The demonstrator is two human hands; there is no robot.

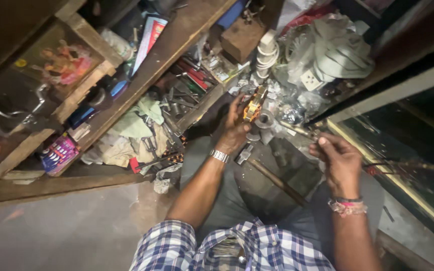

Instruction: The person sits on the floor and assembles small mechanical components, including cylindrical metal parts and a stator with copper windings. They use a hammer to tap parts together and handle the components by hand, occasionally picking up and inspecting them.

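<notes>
Head view: left hand (235,131) clasps a copper-wound motor part (253,104); right hand (338,159) pinches a thin metal rod (297,130); cluttered wooden shelf (177,42) beside.

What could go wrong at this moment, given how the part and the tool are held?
The left hand pinches the copper-wound part in mid-air, so it could slip into the metal scrap below. The right hand holds a thin metal tool pointed toward the left fingers; a slip might jab them.

I sit on a dim grey concrete floor (66,231), cluttered wooden shelves (177,40) at eleven o'clock, a dark cabinet (408,125) at two.
</notes>
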